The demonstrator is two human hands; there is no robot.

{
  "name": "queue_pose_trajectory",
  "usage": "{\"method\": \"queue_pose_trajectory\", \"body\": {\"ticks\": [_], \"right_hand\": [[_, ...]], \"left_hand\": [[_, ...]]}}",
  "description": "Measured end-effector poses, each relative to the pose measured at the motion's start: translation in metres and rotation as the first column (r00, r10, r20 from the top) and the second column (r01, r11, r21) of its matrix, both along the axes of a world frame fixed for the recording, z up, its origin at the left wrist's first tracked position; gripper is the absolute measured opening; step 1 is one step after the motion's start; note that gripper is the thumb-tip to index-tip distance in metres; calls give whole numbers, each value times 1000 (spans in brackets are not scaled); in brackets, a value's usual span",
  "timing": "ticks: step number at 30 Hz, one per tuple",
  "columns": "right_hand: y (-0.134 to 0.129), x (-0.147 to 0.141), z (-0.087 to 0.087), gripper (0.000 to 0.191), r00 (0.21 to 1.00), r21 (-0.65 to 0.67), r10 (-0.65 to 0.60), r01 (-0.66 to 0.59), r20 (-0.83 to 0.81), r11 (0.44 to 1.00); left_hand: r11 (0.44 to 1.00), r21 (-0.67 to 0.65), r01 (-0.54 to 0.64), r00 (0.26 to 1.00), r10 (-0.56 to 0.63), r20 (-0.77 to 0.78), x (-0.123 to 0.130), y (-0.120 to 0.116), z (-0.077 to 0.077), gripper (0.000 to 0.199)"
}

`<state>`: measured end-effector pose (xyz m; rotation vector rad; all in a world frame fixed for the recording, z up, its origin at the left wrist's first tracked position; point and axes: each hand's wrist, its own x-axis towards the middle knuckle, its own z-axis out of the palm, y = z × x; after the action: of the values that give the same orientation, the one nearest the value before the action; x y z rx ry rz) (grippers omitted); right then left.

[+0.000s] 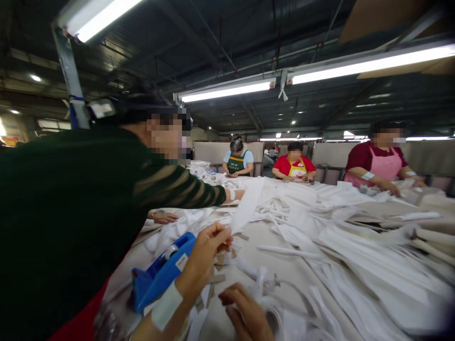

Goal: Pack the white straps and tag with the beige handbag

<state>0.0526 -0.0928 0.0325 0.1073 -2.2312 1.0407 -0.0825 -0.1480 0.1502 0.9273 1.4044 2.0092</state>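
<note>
A long white strip was pinched at its lower end by the left hand; the right hand, just below, was curled on white loops. The strip was judged light, limp, best gripped at its end.

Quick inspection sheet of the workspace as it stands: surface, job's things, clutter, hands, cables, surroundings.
Surface: long pale table, mostly covered.
Job's things: left hand pinches the end of a white strip; right hand rests on white pieces at the near edge.
Clutter: blue tape dispenser beside the left hand; brown paper scraps; heaps of white fabric pieces.
Hands: left fingers closed on the strip; right fingers curled, grip unclear.
Cables: nothing seen.
Surroundings: person in dark green sleeve leaning across the table at left; three aproned workers at the far side; strip lights overhead.
</note>
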Motion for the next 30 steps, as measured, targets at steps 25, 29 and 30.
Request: {"method": "queue_pose_trajectory", "body": {"ticks": [25,29,30], "right_hand": [[-3,10,6,32,953,189,97,-156,288,970],[-6,9,1,36,865,387,128,-343,484,856],[-7,10,0,36,853,410,117,-359,508,838]], "left_hand": [[989,-148,20,931,35,363,34,-146,-100,41],[983,-161,83,868,8,496,40,-171,-118,47],[981,-172,89,849,16,528,42,-175,-123,48]]}}
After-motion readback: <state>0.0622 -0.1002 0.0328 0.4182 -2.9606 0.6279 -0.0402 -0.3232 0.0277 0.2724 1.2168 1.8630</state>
